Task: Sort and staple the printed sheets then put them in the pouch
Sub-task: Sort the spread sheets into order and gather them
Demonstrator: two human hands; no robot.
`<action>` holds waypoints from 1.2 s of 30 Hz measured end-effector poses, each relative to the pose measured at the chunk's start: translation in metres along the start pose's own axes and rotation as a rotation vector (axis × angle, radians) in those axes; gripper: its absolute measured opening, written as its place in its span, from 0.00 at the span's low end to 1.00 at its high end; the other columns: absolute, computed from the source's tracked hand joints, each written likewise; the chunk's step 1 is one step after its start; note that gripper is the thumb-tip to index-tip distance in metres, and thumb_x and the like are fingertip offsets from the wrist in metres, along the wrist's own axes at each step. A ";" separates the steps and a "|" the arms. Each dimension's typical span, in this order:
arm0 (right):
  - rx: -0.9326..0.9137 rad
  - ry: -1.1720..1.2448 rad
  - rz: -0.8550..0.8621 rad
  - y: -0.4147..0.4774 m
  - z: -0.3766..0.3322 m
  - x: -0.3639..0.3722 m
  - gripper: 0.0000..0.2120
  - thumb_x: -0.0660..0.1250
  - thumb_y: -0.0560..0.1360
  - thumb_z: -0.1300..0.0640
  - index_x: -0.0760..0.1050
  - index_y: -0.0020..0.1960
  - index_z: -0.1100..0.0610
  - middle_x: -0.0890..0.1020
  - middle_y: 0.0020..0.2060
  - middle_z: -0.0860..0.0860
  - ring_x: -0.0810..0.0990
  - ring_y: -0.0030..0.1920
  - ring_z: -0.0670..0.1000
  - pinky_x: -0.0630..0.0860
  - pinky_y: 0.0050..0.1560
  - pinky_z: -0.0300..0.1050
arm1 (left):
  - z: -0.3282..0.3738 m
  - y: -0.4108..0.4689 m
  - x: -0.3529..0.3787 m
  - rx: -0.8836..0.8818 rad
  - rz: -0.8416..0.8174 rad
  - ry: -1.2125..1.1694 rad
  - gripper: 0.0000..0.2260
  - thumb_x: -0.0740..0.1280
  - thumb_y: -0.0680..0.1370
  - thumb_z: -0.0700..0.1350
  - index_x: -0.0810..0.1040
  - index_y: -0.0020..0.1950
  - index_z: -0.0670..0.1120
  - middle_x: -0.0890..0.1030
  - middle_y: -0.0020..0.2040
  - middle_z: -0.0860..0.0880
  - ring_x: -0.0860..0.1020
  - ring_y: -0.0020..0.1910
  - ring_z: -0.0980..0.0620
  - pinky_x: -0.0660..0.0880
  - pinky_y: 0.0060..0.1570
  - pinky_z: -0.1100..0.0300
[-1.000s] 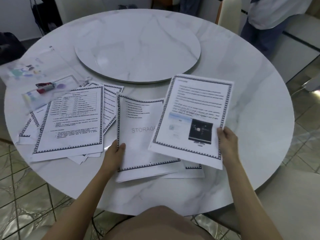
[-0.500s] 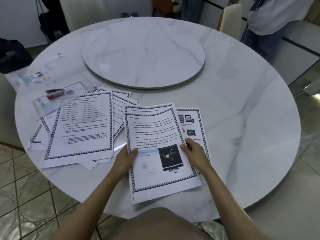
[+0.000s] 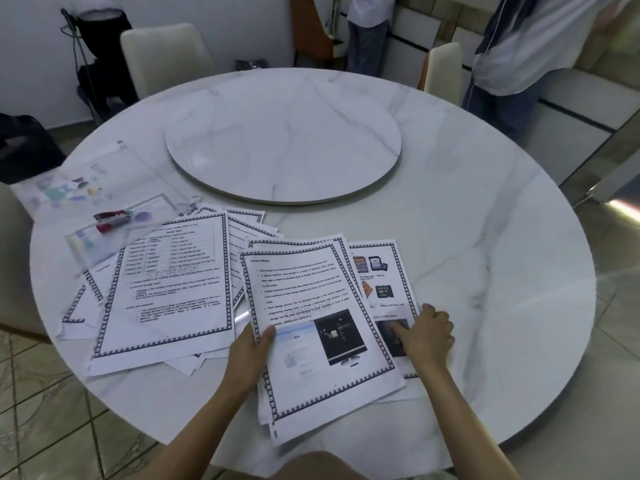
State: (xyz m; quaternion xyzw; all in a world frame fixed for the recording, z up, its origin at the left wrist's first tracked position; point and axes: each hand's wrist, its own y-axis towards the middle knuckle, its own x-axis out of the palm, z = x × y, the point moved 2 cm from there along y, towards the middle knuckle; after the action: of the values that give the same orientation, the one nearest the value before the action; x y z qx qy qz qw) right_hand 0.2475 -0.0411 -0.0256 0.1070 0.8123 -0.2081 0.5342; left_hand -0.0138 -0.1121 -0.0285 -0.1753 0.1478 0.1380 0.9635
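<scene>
Marble-white round table (image 3: 485, 271), turntable (image 3: 284, 140) at its centre, loose printed sheets (image 3: 166, 292) fanned at left, stacked sheets (image 3: 311, 306) at the near edge, clear pouch (image 3: 104, 244) behind the fan, left hand (image 3: 247, 355) pinching the stack's edge, right hand (image 3: 427, 332) with fingertips pressing the picture sheet (image 3: 381, 271) alongside, red stapler (image 3: 112, 220) on pouch.

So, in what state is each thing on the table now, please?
left hand, grips the near stack's left edge.
right hand, fingers rest on the memory-card sheet.
near stack, flat, loosely fanned.
memory-card sheet, flat, partly under the stack.
left pile, spread out, untouched.
stapler, lying at the pouch, untouched.
pouch, flat, beside the left pile.
</scene>
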 end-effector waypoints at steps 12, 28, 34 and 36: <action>-0.073 0.354 0.123 0.008 0.022 -0.017 0.18 0.58 0.78 0.60 0.63 0.30 0.56 0.72 0.30 0.53 0.73 0.38 0.58 0.62 0.31 0.44 | 0.002 0.007 -0.001 -0.011 -0.017 0.044 0.16 0.60 0.79 0.47 0.73 0.63 0.41 0.78 0.60 0.43 0.77 0.54 0.46 0.71 0.52 0.59; 0.143 0.495 0.496 0.029 0.061 -0.114 0.16 0.57 0.79 0.59 0.74 0.52 0.72 0.77 0.52 0.71 0.75 0.52 0.67 0.69 0.55 0.51 | 0.000 0.011 0.005 -0.027 0.060 0.105 0.16 0.62 0.78 0.49 0.75 0.59 0.39 0.80 0.55 0.40 0.78 0.53 0.42 0.73 0.48 0.58; 0.205 0.588 0.637 0.029 0.058 -0.113 0.16 0.55 0.79 0.60 0.73 0.47 0.74 0.77 0.46 0.73 0.74 0.46 0.67 0.68 0.51 0.53 | 0.006 0.007 0.010 -0.014 0.054 0.098 0.15 0.62 0.78 0.50 0.75 0.58 0.40 0.80 0.48 0.45 0.77 0.44 0.48 0.72 0.40 0.63; 0.216 0.631 0.672 0.031 0.059 -0.114 0.16 0.55 0.79 0.60 0.73 0.46 0.74 0.77 0.45 0.72 0.71 0.41 0.60 0.68 0.50 0.53 | 0.006 0.006 0.013 -0.014 0.041 0.078 0.16 0.62 0.78 0.50 0.75 0.59 0.41 0.79 0.48 0.46 0.77 0.45 0.49 0.72 0.41 0.62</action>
State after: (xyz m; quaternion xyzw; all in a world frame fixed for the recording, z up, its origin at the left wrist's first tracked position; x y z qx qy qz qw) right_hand 0.3548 -0.0344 0.0507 0.4768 0.8291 -0.0645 0.2848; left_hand -0.0026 -0.1014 -0.0288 -0.1844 0.1880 0.1518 0.9527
